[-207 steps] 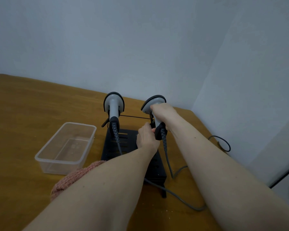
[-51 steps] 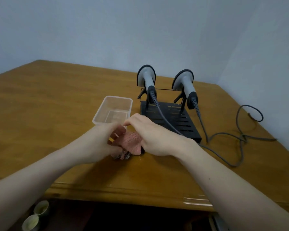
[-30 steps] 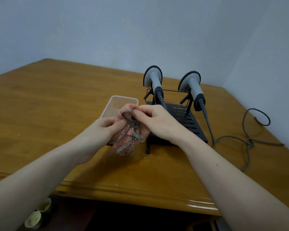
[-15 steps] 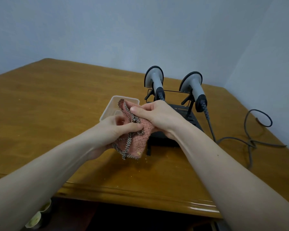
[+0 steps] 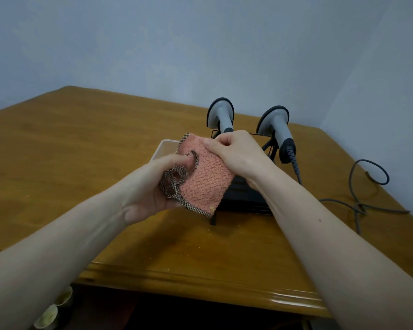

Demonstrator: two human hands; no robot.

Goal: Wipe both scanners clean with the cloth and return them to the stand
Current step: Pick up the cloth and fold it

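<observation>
now both hands, left (image 5: 150, 191) and right (image 5: 236, 153), grip the cloth (image 5: 205, 179) spread wider than before.

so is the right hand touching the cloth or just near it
Touching. The head view shows the right hand pinching the top edge of the pink cloth.

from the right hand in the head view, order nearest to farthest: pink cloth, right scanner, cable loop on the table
1. pink cloth: pinched by the right hand.
2. right scanner: on the stand, just beyond and to its right.
3. cable loop: far right on the table.
</observation>
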